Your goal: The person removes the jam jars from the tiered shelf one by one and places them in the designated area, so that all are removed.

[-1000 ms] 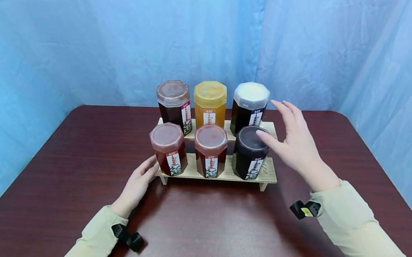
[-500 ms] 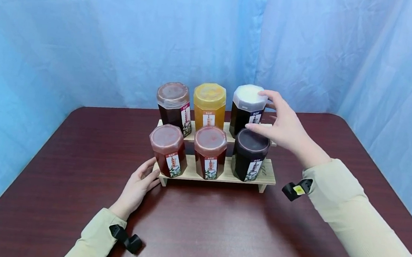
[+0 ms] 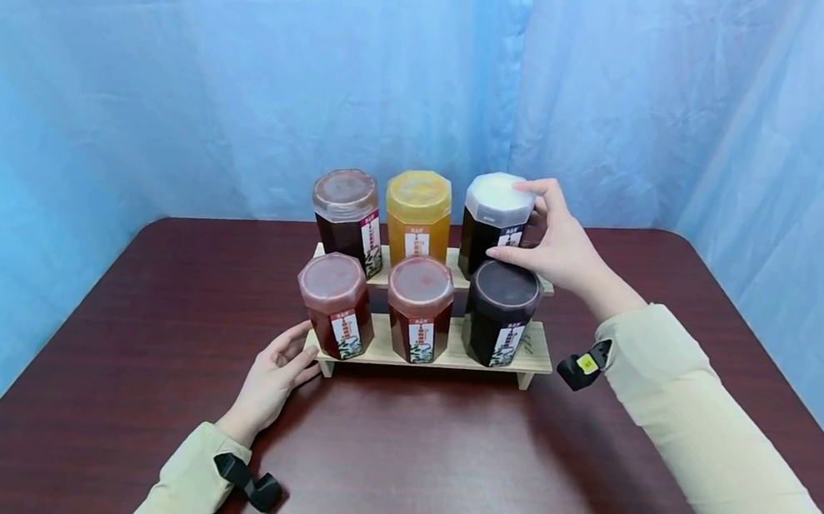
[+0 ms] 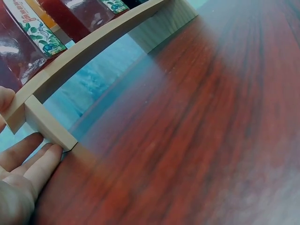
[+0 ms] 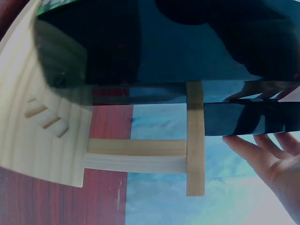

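Observation:
A two-tier wooden rack (image 3: 538, 352) bears several octagonal jars. My left hand (image 3: 274, 377) holds its front left corner; in the left wrist view the thumb lies at the shelf's edge and the fingers (image 4: 44, 166) touch the leg. At the back right, my right hand (image 3: 560, 243) grips a dark jar with a white lid (image 3: 496, 203), one finger over the lid and the thumb at the near side. The right wrist view shows this jar (image 5: 225, 119) behind the rack's upper board, with fingers (image 5: 248, 150) against it. In front stands a dark jar with a black lid (image 3: 499, 321).
Two red jars, one left (image 3: 335, 303) and one middle (image 3: 419, 308), share the lower shelf. A yellow jar (image 3: 419, 207) and a dark brown jar (image 3: 344, 216) stand above. The dark red table (image 3: 391, 456) meets blue curtains (image 3: 249, 81) behind.
My right hand has moved left and in from beside the rack, and its fingers have closed on the white-lidded jar. My left hand stays at the rack's corner.

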Action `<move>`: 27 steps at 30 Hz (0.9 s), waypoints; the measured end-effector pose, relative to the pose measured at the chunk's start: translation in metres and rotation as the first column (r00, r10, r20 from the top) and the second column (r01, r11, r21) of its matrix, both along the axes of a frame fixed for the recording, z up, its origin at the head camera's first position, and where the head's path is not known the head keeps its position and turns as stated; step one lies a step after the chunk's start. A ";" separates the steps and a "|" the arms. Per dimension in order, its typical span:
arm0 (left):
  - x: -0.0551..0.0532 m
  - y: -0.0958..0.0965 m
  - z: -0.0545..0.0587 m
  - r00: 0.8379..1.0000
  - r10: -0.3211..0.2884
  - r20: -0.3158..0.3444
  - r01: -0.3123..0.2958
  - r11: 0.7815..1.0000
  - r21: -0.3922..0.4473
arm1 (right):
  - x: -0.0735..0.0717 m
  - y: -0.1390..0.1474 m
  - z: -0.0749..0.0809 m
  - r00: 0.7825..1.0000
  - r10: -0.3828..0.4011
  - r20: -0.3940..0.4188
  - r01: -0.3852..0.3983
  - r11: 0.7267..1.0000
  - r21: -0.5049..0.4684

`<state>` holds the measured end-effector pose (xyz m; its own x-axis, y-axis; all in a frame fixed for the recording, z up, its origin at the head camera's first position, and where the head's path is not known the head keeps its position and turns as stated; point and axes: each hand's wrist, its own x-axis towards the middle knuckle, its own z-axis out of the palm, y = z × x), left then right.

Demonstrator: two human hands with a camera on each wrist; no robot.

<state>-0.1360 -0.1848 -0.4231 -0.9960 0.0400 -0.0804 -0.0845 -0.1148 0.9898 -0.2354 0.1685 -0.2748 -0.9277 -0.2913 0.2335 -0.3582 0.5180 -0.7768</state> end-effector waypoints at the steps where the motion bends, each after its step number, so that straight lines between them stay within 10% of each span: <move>1: 0.001 0.000 0.000 1.000 0.002 -0.003 -0.002 1.000 -0.001 | 0.000 0.000 0.000 1.000 0.000 -0.001 0.000 1.000 -0.002; 27: -0.001 0.000 -0.003 1.000 0.001 -0.005 -0.001 1.000 0.018 | 0.003 0.002 -0.014 0.994 -0.060 -0.090 0.046 0.987 -0.153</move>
